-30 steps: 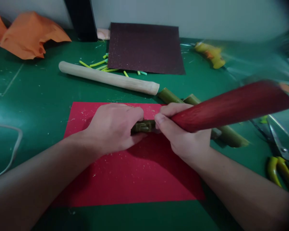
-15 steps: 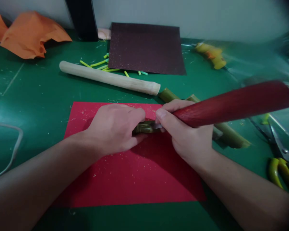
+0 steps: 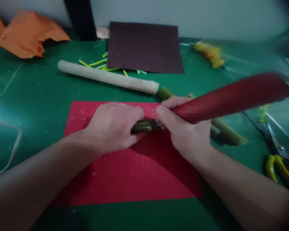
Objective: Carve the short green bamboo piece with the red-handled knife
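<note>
My left hand (image 3: 114,126) is closed around a short dark-green piece of bamboo (image 3: 145,125), held over a red sheet (image 3: 130,176). Much of the bamboo is hidden under my fingers. My right hand (image 3: 187,134) grips a knife with a thick red handle (image 3: 231,98), which slants up to the right. Its small metal blade rests against the right end of the bamboo, close to my right thumb. Pale shavings are scattered over the red sheet.
Beyond the red sheet lie a pale peeled stick (image 3: 108,78) and a dark sheet (image 3: 146,48) over yellow-green strips. Green bamboo pieces (image 3: 228,131) lie behind my right hand. Yellow-handled scissors (image 3: 270,168), a yellow tool (image 3: 208,54), and crumpled orange paper (image 3: 31,33) are around.
The far end of the red handle has risen slightly, with the blade still at the bamboo. My left hand keeps its hold. The whole view has shifted a little.
</note>
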Demonstrator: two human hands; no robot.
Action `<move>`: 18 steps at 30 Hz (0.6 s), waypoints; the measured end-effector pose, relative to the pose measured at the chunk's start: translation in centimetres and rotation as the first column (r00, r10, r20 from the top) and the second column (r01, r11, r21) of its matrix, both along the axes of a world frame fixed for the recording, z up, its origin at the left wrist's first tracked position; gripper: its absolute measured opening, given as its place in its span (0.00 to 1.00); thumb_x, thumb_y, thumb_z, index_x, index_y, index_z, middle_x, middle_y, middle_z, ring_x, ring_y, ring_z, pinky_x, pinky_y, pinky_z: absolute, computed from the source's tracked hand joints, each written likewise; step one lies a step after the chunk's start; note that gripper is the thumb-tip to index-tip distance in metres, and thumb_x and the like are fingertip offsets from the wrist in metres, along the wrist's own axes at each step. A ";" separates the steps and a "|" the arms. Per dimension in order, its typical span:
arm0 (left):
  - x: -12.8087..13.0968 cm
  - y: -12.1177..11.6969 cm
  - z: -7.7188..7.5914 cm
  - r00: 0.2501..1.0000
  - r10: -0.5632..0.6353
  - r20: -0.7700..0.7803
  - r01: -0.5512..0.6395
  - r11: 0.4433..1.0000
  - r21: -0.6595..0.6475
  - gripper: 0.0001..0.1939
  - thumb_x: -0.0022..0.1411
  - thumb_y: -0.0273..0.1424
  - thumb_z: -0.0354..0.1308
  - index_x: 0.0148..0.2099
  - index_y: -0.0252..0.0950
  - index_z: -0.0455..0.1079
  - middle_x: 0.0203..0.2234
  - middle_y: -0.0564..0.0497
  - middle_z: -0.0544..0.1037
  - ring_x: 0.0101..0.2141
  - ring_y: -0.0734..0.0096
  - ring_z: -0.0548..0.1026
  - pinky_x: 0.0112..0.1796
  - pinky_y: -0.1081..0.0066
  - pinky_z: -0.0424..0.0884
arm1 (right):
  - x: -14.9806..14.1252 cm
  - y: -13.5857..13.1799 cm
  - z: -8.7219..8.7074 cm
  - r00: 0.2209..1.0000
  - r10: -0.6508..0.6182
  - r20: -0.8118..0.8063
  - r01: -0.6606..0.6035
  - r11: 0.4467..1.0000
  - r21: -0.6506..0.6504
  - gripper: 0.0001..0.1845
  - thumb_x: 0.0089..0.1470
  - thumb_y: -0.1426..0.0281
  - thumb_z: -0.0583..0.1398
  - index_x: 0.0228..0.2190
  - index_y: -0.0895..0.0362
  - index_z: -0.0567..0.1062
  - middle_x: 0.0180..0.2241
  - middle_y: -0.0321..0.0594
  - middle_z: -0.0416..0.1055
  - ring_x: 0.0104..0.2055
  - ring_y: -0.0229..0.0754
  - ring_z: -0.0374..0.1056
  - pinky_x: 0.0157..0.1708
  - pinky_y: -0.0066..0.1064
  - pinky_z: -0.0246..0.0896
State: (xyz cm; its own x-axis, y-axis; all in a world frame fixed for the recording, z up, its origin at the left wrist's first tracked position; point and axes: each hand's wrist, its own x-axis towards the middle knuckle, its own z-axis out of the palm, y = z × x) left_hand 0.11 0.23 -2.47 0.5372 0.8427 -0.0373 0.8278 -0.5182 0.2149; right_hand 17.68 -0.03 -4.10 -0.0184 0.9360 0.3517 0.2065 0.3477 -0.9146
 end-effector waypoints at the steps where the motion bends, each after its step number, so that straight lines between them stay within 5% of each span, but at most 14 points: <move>1: 0.0 0.0 0.0 1.000 0.005 -0.002 -0.005 1.000 -0.009 0.10 0.62 0.41 0.55 0.39 0.42 0.72 0.29 0.50 0.78 0.33 0.58 0.75 0.26 0.67 0.51 | 0.0 0.0 0.0 1.000 0.003 -0.001 -0.003 1.000 0.001 0.12 0.49 0.77 0.62 0.18 0.51 0.74 0.17 0.33 0.68 0.19 0.35 0.62 0.19 0.31 0.57; 18: -0.3 -0.3 0.3 1.000 0.013 0.012 -0.012 0.999 -0.043 0.12 0.62 0.42 0.54 0.40 0.41 0.73 0.31 0.49 0.79 0.34 0.58 0.76 0.26 0.67 0.51 | -0.3 -0.2 0.4 1.000 0.007 -0.022 -0.009 0.998 -0.063 0.12 0.47 0.74 0.62 0.16 0.52 0.71 0.17 0.33 0.67 0.20 0.36 0.61 0.18 0.31 0.55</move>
State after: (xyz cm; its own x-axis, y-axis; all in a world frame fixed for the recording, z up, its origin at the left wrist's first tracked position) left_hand -0.19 -0.03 -2.21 0.5271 0.8472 -0.0665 0.8314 -0.4979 0.2469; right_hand 17.39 -0.24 -3.71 -0.0187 0.9560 0.2927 0.1835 0.2910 -0.9390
